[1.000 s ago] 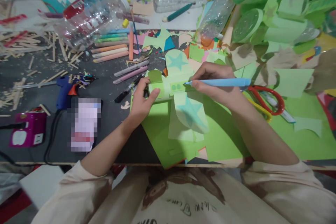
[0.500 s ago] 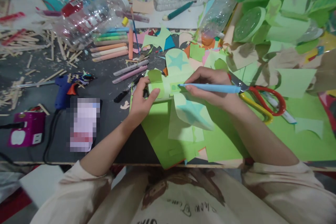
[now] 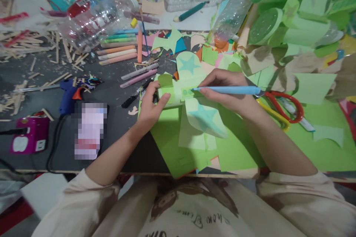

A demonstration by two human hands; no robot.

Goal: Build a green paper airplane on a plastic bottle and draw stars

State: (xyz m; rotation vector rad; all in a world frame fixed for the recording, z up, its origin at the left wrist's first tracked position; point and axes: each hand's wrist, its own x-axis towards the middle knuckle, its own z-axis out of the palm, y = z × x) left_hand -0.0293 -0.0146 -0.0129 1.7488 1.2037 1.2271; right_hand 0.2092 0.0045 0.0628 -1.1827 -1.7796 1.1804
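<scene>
My right hand is closed around a light blue pen, whose tip rests on a small pale green paper strip with darker green marks. My left hand pinches the left end of that folded green paper piece, thumb on top, holding it down. Beneath lie pale green cut-outs with teal stars on a large bright green sheet.
Red and yellow scissors lie just right of my right hand. Pastel markers, a blue glue gun, wooden sticks, clear plastic bottles, a magenta device and a green paper model crowd the dark table.
The pen tip slid left along the strip, then back slightly right. My left hand stayed in place on the paper.
</scene>
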